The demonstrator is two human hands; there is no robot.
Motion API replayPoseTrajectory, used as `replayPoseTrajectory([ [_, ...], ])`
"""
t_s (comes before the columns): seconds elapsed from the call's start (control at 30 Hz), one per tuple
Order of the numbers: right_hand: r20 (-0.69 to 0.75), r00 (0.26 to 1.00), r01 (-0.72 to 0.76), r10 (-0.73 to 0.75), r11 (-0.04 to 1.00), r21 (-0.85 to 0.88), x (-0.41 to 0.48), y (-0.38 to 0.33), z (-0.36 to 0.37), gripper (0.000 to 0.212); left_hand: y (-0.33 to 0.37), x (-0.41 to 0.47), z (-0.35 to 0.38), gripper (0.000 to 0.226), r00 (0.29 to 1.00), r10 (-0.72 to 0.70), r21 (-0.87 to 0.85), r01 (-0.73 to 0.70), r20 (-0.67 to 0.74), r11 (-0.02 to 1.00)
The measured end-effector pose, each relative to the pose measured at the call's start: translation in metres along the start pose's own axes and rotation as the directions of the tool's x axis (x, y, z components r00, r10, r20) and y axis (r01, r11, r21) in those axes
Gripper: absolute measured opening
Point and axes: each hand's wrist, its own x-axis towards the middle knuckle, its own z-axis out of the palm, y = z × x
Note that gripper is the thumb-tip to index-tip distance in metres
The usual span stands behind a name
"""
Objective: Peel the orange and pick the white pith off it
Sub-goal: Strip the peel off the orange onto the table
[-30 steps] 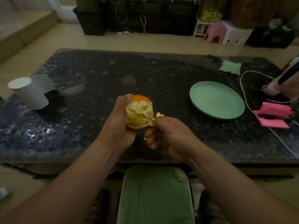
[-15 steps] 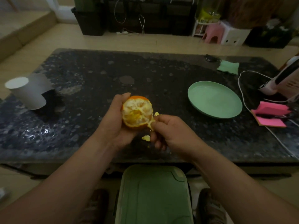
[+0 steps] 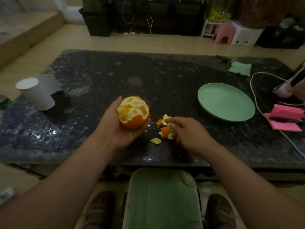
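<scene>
- Lying in the cupped left hand point(image 3: 118, 129), a half-peeled orange point(image 3: 133, 113) is held above the dark speckled stone table point(image 3: 165, 76), well to the left of the round pale-green plate point(image 3: 226, 101).
- The fruit is gripped from below and on the side away from the plate. The thumb is laid up along its flank and the fingers are curled under its base.
- Its upper part is stripped of rind and netted with white pith, while its lower part is covered in orange rind.
- The right hand point(image 3: 186, 131) is held low over the table between the orange and the plate, palm down. The index finger is stretched toward the orange and the other fingers are loosely bent.
- Small scraps of orange rind and pale pith point(image 3: 164, 131) are scattered on the table at that hand's fingertips. Whether any scrap is pinched or only touched cannot be told.
- A white paper cup point(image 3: 38, 95) is laid on its side far to the left of the plate, beyond the orange.
- A pink pad of sticky notes point(image 3: 285, 119) is seen near the plate's right side, with a white cable point(image 3: 254, 96) looped between them.
- A crumpled green cloth point(image 3: 241, 68) is placed beyond the plate, near the table's far edge.
</scene>
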Motion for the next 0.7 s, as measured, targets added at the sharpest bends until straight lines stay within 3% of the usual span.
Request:
replayPoseTrajectory([
  [0.1,0.002,0.999,-0.032,0.032,0.998,-0.053,0.008,0.0,0.012,0.036,-0.01,0.002,0.007,0.056,0.999,0.039,0.023,-0.038,-0.031,0.999],
  [0.2,-0.091,0.996,-0.014,-0.006,0.975,-0.221,0.01,-0.001,0.011,0.035,-0.015,0.002,0.013,0.049,0.997,0.072,0.02,-0.072,-0.01,0.997],
  [0.27,-0.136,0.99,-0.03,0.024,0.998,-0.048,0.003,-0.007,0.007,0.019,-0.016,0.002,0.015,0.043,0.995,0.095,0.024,-0.095,0.002,0.995],
  [0.33,-0.007,0.997,-0.071,0.077,0.95,0.304,-0.009,-0.02,0.008,0.036,-0.017,0.001,0.018,0.043,0.993,0.114,0.033,-0.115,0.019,0.993],
  [0.37,0.08,0.994,-0.103,0.078,0.911,0.399,-0.016,-0.028,0.01,0.044,-0.018,0.002,0.02,0.043,0.992,0.12,0.042,-0.121,0.03,0.992],
  [0.47,0.117,0.993,-0.064,0.017,0.91,0.411,-0.026,-0.036,0.016,0.047,-0.022,0.002,0.023,0.046,0.99,0.133,0.085,-0.137,0.054,0.987],
  [0.7,0.11,0.994,-0.022,-0.016,0.942,0.336,-0.028,-0.038,0.019,0.031,-0.029,0.0,0.026,0.057,0.977,0.212,0.079,-0.212,0.01,0.974],
])
